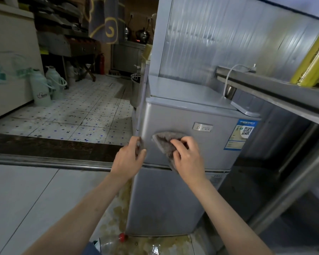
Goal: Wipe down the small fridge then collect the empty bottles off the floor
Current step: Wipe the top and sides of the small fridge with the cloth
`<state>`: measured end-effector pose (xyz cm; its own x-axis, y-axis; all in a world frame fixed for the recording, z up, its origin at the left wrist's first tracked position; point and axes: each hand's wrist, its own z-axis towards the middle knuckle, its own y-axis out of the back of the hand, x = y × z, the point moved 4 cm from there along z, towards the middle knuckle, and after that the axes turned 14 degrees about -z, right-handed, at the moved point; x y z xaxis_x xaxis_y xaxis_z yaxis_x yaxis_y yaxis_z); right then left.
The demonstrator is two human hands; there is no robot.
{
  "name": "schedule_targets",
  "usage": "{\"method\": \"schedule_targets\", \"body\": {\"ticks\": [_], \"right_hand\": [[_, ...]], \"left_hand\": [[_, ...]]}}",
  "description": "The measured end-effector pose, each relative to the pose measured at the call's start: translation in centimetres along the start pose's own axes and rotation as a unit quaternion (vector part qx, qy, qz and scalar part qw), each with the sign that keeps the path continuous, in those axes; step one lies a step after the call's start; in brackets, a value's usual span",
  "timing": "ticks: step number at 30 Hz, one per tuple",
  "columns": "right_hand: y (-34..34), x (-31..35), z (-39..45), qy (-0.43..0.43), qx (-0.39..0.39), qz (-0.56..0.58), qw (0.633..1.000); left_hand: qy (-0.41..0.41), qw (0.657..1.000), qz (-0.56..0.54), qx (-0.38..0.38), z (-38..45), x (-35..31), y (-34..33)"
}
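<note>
A small silver two-door fridge (pixel 197 115) stands in front of me, under a steel shelf. My right hand (pixel 187 155) presses a grey cloth (pixel 164 142) flat against the upper door, its fingers curled over the cloth. On the door's left edge, my left hand (pixel 130 156) grips with fingers and thumb wrapped around it. A clear empty bottle with a red cap (pixel 122 237) lies on the stained floor at the foot of the fridge, partly cut off by the bottom of the view.
A steel shelf (pixel 276 92) juts out above the fridge at right, carrying a yellow box (pixel 313 59). Two pale green thermos jugs (pixel 42 87) stand on the tiled floor at left. A metal door sill (pixel 50 161) crosses the floor. Yellowish stains surround the fridge's base.
</note>
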<state>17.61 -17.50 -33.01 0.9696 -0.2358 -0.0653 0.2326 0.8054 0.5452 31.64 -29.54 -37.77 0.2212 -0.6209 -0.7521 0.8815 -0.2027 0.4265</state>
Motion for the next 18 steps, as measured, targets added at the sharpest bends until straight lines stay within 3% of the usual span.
{"method": "schedule_targets", "body": {"ticks": [4,10,18], "right_hand": [[-0.1,-1.1,-1.9,-0.022,0.034,-0.005,0.999],[1.6,-1.6,-0.4,-0.088,-0.006,0.023,0.996],[0.0,-1.8,-2.8,-0.056,0.054,-0.003,0.997]], "left_hand": [[-0.026,0.999,-0.013,-0.026,0.4,-1.2,0.3],[-0.030,0.997,-0.009,-0.067,1.3,-2.8,0.7],[-0.040,0.994,-0.043,-0.093,0.7,-2.5,0.3]]}}
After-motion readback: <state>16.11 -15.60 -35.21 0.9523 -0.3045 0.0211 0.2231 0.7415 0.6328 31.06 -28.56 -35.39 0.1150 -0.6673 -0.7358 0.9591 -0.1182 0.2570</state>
